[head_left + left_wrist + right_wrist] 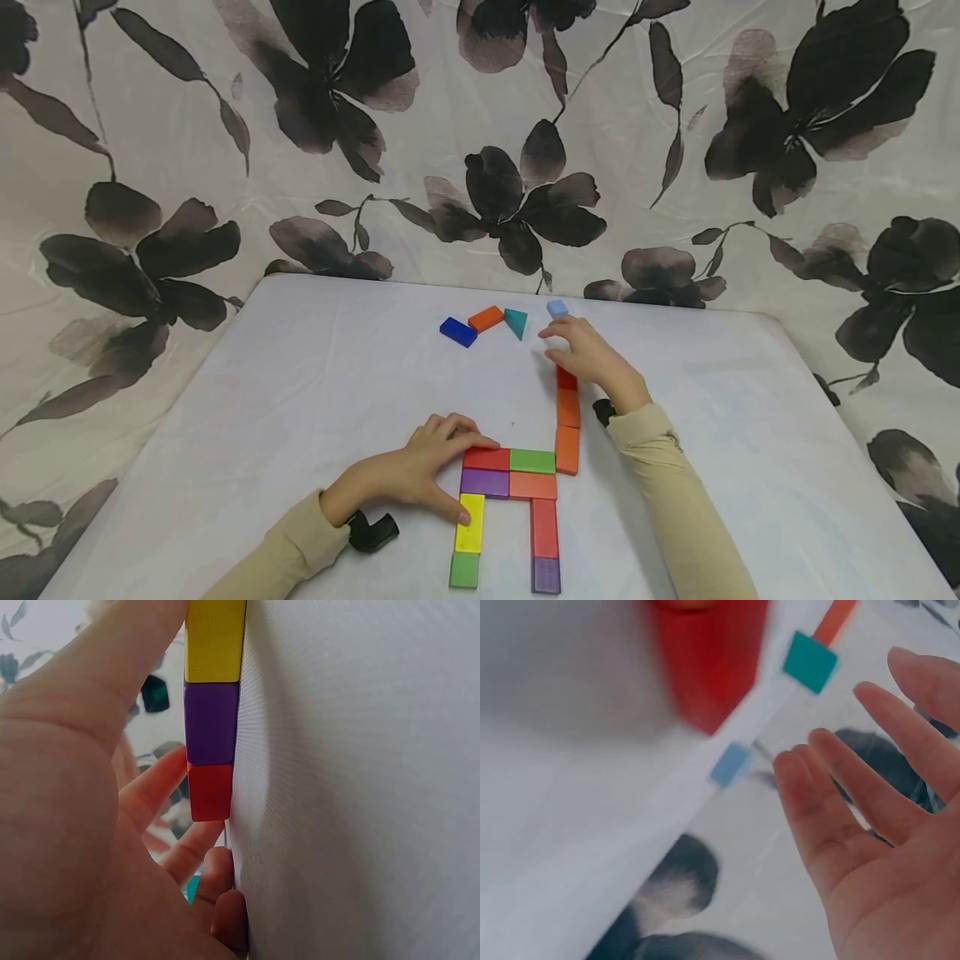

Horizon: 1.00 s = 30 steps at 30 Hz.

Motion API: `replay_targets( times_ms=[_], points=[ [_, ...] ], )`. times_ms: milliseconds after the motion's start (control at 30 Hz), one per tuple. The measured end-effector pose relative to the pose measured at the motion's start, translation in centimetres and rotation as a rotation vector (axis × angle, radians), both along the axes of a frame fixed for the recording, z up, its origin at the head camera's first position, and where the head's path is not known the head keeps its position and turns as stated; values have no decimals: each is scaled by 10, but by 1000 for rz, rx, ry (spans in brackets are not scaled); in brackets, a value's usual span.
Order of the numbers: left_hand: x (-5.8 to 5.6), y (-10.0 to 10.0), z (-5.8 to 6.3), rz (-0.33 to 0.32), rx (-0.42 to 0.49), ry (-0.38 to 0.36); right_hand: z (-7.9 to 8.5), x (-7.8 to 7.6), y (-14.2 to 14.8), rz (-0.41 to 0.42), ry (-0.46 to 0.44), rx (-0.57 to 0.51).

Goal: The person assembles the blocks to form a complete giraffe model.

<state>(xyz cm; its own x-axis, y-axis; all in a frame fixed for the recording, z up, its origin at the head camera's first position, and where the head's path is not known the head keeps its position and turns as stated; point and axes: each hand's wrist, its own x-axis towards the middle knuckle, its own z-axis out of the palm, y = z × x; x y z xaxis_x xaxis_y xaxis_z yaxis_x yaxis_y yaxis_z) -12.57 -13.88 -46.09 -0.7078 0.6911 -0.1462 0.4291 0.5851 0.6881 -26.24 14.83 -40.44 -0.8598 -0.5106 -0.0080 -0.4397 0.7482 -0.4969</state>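
My left hand (412, 467) is spread at the left side of a flat figure made of coloured blocks. Its thumb touches the yellow block (470, 521), and a finger reaches the far edge of the red block (486, 459). In the left wrist view a purple block (211, 724) sits between those two. My right hand (596, 358) hovers with loosely bent fingers and holds nothing. Beneath it a column of orange blocks (567, 450) ends in a red block (567, 379), partly covered by the hand. A light blue block (557, 309) lies just past its fingertips.
Near the far edge of the white table (337, 375) lie a dark blue block (458, 332), an orange block (486, 318) and a teal triangle (516, 323). Two legs of the figure end in a green block (464, 571) and a purple block (546, 575). Flowered cloth (652, 100) hangs behind.
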Motion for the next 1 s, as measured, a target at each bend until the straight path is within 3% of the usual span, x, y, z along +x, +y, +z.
replay_targets(
  times_ms=[200,500,733,867,1000],
  points=[
    [1,-1,1,-7,10,13,9,-16,-51,160,150,79],
    [2,-1,2,-12,23,24,2,-26,-118,348,290,373],
    [1,0,4,-21,31,26,-9,-29,-132,374,300,461],
    [1,0,4,-21,29,27,-14,-29,-136,346,282,454],
    [1,-1,2,-19,25,30,-16,-26,-138,361,327,460]
  ],
)
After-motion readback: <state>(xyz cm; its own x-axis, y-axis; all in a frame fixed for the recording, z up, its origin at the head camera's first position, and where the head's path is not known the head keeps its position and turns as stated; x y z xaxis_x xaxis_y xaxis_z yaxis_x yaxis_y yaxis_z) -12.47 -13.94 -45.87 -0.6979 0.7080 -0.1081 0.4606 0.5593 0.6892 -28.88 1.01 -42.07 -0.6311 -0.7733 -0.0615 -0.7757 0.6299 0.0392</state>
